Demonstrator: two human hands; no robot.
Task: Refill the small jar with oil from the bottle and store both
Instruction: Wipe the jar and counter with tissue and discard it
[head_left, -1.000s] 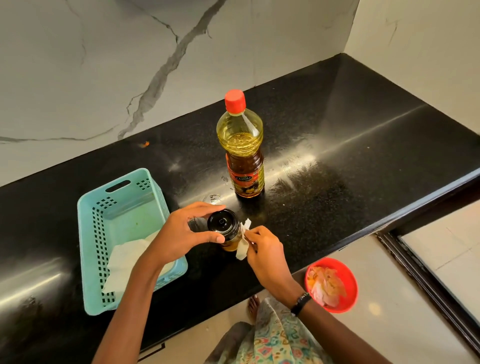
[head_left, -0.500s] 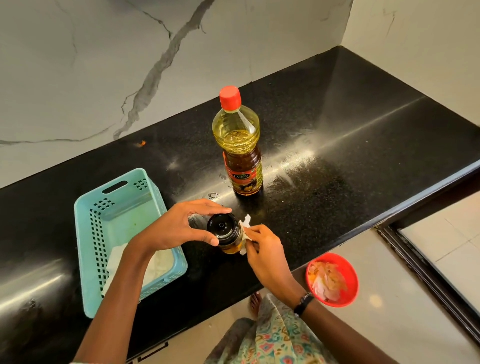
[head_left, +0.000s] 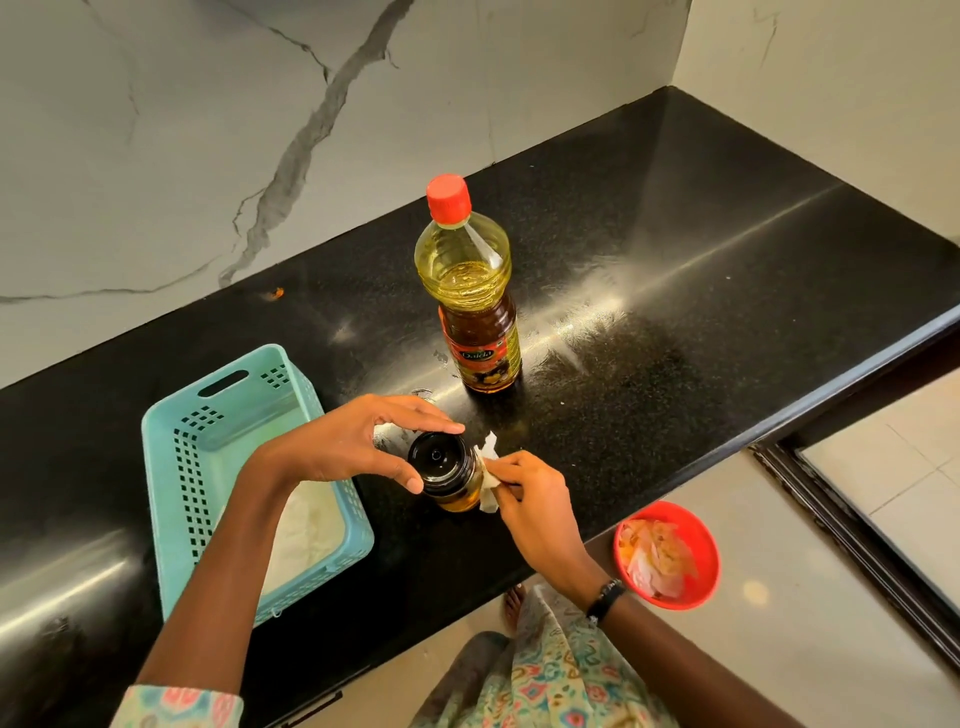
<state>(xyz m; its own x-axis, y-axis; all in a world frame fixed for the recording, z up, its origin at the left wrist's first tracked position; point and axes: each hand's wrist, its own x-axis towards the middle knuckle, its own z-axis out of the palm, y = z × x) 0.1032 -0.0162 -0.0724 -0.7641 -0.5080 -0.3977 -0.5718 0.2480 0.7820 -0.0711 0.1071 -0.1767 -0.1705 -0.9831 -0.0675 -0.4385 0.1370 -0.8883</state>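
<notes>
The black counter (head_left: 675, 291) runs along a marble wall, with a teal basket (head_left: 171, 467) at its near left holding a white cloth (head_left: 306, 525). Down on the floor stands a red bowl (head_left: 704, 525) of scraps. The bottle (head_left: 475, 306) stands upright and capped behind the hands, well apart from them, with oil up past its label. The jar (head_left: 441, 470) sits near the counter's front edge, black lid on and amber oil showing low in the glass, so the refill looks done and storing is what remains.

The left hand (head_left: 353, 441) grasps the jar's lid from the left, thumb and fingers curled round its rim. The right hand (head_left: 530, 499) pinches a scrap of tissue (head_left: 488, 475) against the jar's right side, apparently wiping off oil.

Risks, as a guess: oily glass could slip in the grip when the jar is lifted towards the basket, and so close to the edge it might go to the floor. If the lid is not fully tight, tilting would leak oil. A hard wipe could push the jar off balance
</notes>
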